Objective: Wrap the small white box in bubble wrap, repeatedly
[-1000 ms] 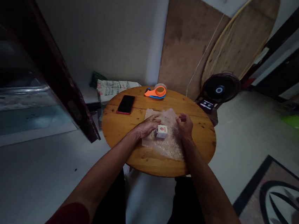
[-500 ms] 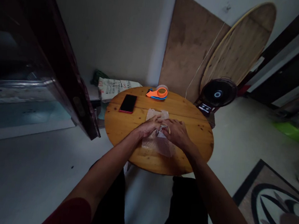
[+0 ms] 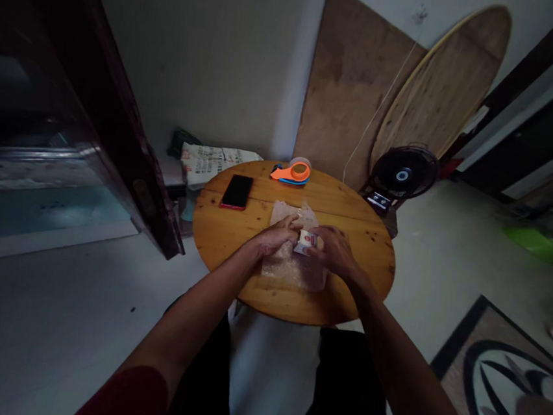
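Note:
A sheet of clear bubble wrap (image 3: 292, 273) lies spread on the round wooden table (image 3: 234, 242). Above its middle is a small white box (image 3: 308, 239) with red print on one face. My right hand (image 3: 335, 249) grips this box from the right, thumb on the near side and fingers curled behind. From the left, my left hand (image 3: 278, 235) rests on the wrap with bent fingers closed on it, the fingertips close to the box's left edge. Whether those fingertips also touch the box is hard to see.
At the table's far side sit an orange and blue tape dispenser (image 3: 294, 171) and a black phone (image 3: 237, 192) with a red edge. Behind stand a round wooden board (image 3: 445, 80), a brown panel (image 3: 352, 78) and a black fan (image 3: 402, 176). A dark door frame (image 3: 130, 148) rises at left.
The box has turned so its red-printed face shows, and my right hand has shifted slightly right with it. My left hand has barely moved. The wrap's far edge has shifted a little.

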{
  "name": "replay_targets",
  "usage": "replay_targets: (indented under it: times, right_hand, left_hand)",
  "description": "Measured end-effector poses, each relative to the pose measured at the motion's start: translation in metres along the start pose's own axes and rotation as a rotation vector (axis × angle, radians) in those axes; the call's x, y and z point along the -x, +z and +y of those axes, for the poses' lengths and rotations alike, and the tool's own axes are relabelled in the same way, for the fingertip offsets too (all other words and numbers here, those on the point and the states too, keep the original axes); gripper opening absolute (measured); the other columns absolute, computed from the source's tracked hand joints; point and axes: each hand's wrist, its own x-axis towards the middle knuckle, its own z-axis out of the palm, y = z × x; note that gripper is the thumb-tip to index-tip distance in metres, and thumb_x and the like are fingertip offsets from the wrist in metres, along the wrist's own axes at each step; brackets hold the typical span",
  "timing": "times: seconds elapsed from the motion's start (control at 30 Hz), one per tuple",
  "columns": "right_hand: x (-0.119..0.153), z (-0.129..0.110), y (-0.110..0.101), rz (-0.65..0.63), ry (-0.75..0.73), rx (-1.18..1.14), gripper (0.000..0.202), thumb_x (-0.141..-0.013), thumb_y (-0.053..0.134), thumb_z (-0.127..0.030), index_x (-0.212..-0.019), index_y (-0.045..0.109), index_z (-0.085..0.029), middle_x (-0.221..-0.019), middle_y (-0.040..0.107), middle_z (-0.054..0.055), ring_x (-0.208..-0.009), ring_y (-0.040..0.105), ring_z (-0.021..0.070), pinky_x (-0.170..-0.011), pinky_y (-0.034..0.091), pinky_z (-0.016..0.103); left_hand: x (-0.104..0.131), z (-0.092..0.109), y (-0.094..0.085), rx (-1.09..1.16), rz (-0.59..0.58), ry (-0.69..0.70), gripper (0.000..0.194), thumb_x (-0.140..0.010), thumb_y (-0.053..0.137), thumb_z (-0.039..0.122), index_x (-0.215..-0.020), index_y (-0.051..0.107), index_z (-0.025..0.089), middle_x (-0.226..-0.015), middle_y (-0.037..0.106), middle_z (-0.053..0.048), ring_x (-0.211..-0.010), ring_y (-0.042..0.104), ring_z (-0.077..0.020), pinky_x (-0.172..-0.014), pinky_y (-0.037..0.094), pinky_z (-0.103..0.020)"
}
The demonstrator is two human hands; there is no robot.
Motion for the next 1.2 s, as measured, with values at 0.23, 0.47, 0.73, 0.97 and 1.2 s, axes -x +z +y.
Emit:
replay_targets:
  times: [0.23,0.47,0.73,0.97,1.2]
  right_hand:
    - [0.026,0.039,-0.007,0.295,0.208,-0.349,0.039,-0.073,0.068,-0.046,-0.102,0.070,-0.020,-0.108,0.072,0.009,-0.103,0.063,0.0283,-0.091,0.046,0.044]
    - [0.047,0.083,-0.005,0.394,0.343,-0.310,0.048,-0.073,0.064,-0.051,-0.106,0.068,-0.017,-0.107,0.071,0.010,-0.099,0.064,0.0272,-0.090,0.046,0.042]
    - [0.054,0.109,0.005,0.349,0.415,-0.048,0.047,-0.077,0.061,-0.047,-0.114,0.066,-0.018,-0.120,0.066,0.014,-0.115,0.056,0.0336,-0.099,0.039,0.053]
    - [0.032,0.020,-0.002,0.325,-0.058,-0.314,0.030,-0.091,0.048,-0.033,-0.112,0.065,-0.021,-0.117,0.067,0.011,-0.110,0.060,0.0234,-0.097,0.047,0.041]
    - [-0.008,0.004,0.035,0.177,-0.034,-0.254,0.041,-0.097,0.034,-0.035,-0.122,0.058,-0.013,-0.128,0.061,0.016,-0.122,0.053,0.0256,-0.109,0.038,0.043]
  left_hand:
    - [0.011,-0.006,0.005,-0.603,-0.124,0.165,0.087,-0.071,0.062,0.028,-0.150,0.027,0.015,-0.153,0.037,-0.017,-0.140,0.038,-0.0295,-0.112,0.035,-0.042]
    - [0.021,-0.020,0.013,-1.340,-0.166,0.335,0.083,-0.075,0.063,0.057,-0.144,0.040,0.018,-0.156,0.031,-0.014,-0.145,0.024,-0.0348,-0.118,0.022,-0.046]
    - [0.021,-0.018,0.016,-1.458,-0.183,0.358,0.084,-0.075,0.060,0.062,-0.142,0.042,0.014,-0.151,0.035,-0.018,-0.141,0.029,-0.0367,-0.116,0.025,-0.047]
    - [0.012,-0.024,0.016,-1.438,-0.124,0.432,0.072,-0.074,0.062,0.056,-0.132,0.050,0.017,-0.140,0.047,-0.015,-0.133,0.040,-0.0339,-0.112,0.031,-0.046]
    - [0.008,-0.026,0.014,-1.403,-0.118,0.467,0.084,-0.073,0.065,0.053,-0.141,0.042,0.010,-0.145,0.042,-0.019,-0.135,0.037,-0.0339,-0.115,0.028,-0.045]
